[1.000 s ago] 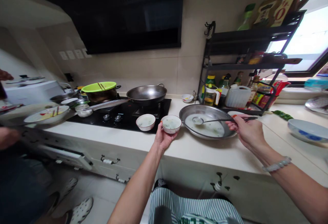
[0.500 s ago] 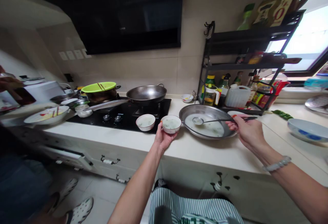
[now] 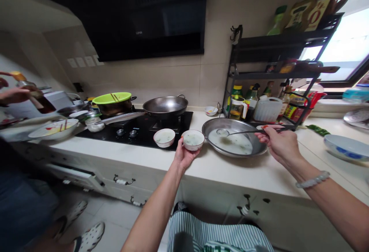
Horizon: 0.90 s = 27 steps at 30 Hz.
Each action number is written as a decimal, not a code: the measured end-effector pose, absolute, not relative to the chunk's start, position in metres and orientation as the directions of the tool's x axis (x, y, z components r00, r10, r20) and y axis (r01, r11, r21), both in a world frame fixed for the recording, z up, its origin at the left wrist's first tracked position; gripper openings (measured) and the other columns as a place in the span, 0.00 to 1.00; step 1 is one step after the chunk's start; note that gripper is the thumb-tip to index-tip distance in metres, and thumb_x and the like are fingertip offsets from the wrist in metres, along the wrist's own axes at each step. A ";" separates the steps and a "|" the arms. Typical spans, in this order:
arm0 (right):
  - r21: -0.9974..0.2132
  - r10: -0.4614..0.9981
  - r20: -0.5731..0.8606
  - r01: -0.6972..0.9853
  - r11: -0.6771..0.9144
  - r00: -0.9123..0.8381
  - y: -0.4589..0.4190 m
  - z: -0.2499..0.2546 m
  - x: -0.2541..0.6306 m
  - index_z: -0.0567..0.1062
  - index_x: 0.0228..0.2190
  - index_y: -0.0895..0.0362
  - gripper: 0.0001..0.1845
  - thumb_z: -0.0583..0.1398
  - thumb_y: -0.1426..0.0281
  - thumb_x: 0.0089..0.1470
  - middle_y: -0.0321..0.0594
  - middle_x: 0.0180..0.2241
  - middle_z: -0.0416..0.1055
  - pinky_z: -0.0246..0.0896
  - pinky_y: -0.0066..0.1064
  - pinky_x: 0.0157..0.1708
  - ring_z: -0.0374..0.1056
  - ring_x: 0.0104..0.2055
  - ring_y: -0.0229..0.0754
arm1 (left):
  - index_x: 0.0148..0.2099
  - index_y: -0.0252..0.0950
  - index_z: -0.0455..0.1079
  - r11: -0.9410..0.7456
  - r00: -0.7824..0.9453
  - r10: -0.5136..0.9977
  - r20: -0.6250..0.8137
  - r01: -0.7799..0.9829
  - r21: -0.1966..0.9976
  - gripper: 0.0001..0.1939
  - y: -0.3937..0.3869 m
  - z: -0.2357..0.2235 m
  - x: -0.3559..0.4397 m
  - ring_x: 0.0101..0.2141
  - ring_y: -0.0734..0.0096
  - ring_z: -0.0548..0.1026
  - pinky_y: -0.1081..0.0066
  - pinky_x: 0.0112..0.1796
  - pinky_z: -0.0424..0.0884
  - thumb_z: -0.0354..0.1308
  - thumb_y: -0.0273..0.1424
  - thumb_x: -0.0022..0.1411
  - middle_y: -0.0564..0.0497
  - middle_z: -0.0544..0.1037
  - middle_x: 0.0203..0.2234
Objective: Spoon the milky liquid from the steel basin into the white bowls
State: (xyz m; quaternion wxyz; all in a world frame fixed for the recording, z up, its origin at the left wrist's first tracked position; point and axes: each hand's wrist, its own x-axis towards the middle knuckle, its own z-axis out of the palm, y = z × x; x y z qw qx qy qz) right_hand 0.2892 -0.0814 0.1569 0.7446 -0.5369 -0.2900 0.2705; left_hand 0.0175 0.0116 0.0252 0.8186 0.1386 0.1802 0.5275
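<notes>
My left hand grips a small white bowl of pale, cloudy soup with green bits, fingers on its side and underneath. A second small bowl with similar soup sits just left of it, at the edge of the stove. Closed around the dark handle of a ladle, my right hand is at the right rim of a wide steel basin. The ladle's round head lies at the surface of the milky soup in that basin.
A wok and a pot with a green colander stand on the black stove. At far left another person's hand holds a bottle of dark liquid. Right are a condiment rack and a blue-patterned bowl.
The ladle's head has shifted slightly up in the basin, and my right hand a little to the right. The other person's bottle has come further into view. My left hand keeps its hold.
</notes>
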 end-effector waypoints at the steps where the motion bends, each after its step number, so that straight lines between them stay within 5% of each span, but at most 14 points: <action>1: -0.956 0.713 0.142 -0.093 0.279 0.687 -0.081 0.160 0.287 0.71 0.22 0.61 0.11 0.58 0.85 0.51 0.43 0.16 0.70 0.59 0.18 0.13 0.66 0.15 0.35 | 0.59 0.39 0.65 0.406 0.380 0.913 -0.147 -0.813 0.417 0.26 0.012 0.025 0.017 0.49 0.51 0.75 0.53 0.43 0.76 0.58 0.43 0.61 0.40 0.76 0.50; 8: -0.939 0.769 0.175 -0.131 0.318 0.614 -0.070 0.176 0.263 0.71 0.24 0.58 0.11 0.57 0.84 0.52 0.39 0.15 0.69 0.60 0.19 0.12 0.66 0.16 0.35 | 0.59 0.38 0.65 0.412 0.385 0.911 -0.150 -0.814 0.411 0.25 0.012 0.026 0.017 0.48 0.51 0.76 0.54 0.42 0.76 0.57 0.43 0.62 0.41 0.76 0.49; 13: -0.937 0.822 0.235 -0.103 0.333 0.519 -0.060 0.168 0.242 0.71 0.24 0.53 0.09 0.66 0.72 0.49 0.36 0.16 0.70 0.64 0.24 0.12 0.69 0.17 0.38 | 0.60 0.38 0.65 0.424 0.405 0.904 -0.137 -0.806 0.412 0.27 0.012 0.025 0.017 0.49 0.50 0.75 0.55 0.42 0.76 0.57 0.43 0.62 0.39 0.76 0.51; 19: -0.870 0.808 0.486 0.102 0.482 0.332 -0.071 0.151 0.221 0.75 0.31 0.55 0.12 0.68 0.61 0.49 0.32 0.15 0.69 0.75 0.33 0.30 0.72 0.20 0.39 | 0.63 0.38 0.62 0.428 0.422 0.900 -0.113 -0.801 0.418 0.31 0.013 0.022 0.017 0.50 0.50 0.75 0.55 0.43 0.75 0.58 0.44 0.61 0.38 0.74 0.54; 27: -0.671 0.691 0.723 0.247 0.699 0.004 -0.098 0.138 0.223 0.81 0.35 0.53 0.09 0.66 0.65 0.50 0.40 0.30 0.76 0.70 0.31 0.21 0.71 0.23 0.38 | 0.61 0.36 0.63 0.408 0.396 0.910 -0.122 -0.805 0.431 0.29 0.014 0.020 0.017 0.50 0.48 0.75 0.54 0.43 0.75 0.58 0.44 0.62 0.38 0.74 0.53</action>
